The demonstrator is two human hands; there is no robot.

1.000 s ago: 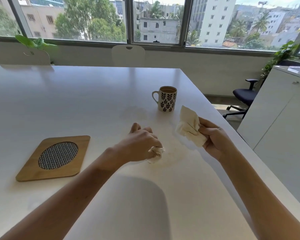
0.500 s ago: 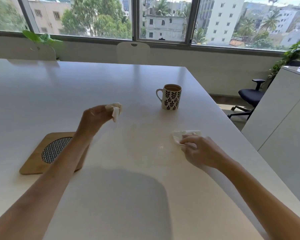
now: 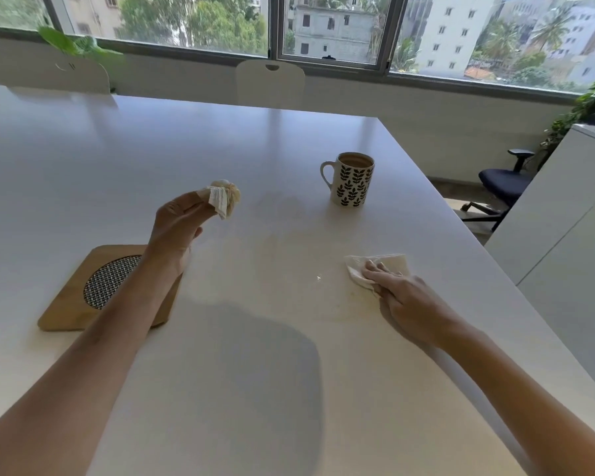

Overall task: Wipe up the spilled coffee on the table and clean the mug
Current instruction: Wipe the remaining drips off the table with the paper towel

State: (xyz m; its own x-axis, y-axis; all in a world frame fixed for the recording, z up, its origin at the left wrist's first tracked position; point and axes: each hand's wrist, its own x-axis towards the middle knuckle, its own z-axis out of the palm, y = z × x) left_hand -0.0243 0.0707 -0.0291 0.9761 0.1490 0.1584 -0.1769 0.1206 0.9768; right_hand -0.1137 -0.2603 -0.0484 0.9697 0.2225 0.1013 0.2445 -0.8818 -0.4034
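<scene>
My left hand (image 3: 177, 223) pinched a crumpled, stained tissue (image 3: 224, 199) above the table (image 3: 220, 372). My right hand (image 3: 404, 297) lay nearly flat, pressing a second tissue (image 3: 390, 264) onto the table, the mug (image 3: 352, 183) standing beyond it.

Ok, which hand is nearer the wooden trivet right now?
Left. The left hand hangs just above the wooden trivet's far right corner, pinching a crumpled tissue. The right hand is far across the table, pressing a flat tissue down.

mug (image 3: 351, 182) far-centre on table (image 3: 83, 159) | trivet (image 3: 83, 300) left | tissue (image 3: 385, 267) right
</scene>
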